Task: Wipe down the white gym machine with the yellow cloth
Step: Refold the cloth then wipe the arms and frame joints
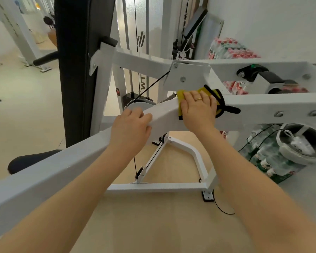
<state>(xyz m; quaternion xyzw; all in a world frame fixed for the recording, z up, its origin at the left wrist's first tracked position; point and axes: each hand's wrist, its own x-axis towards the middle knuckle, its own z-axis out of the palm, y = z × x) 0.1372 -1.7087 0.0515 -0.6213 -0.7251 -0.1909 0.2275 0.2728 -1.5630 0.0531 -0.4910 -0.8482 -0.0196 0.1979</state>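
Note:
A white gym machine fills the view, with a thick white arm (164, 114) running from lower left up to a joint at the centre. A yellow cloth (180, 97) with black edging lies over that arm near the joint. My right hand (199, 108) lies flat on the cloth, fingers straight, pressing it against the arm. My left hand (130, 127) grips the same arm a little lower and to the left, fingers curled over its top edge. Most of the cloth is hidden under my right hand.
A tall black back pad (75, 70) stands at the left, with a black seat (27, 159) below. The weight stack and cables (135, 52) rise behind. Packs of bottles (232, 48) sit by the right wall. The white base frame (157, 187) rests on the floor below.

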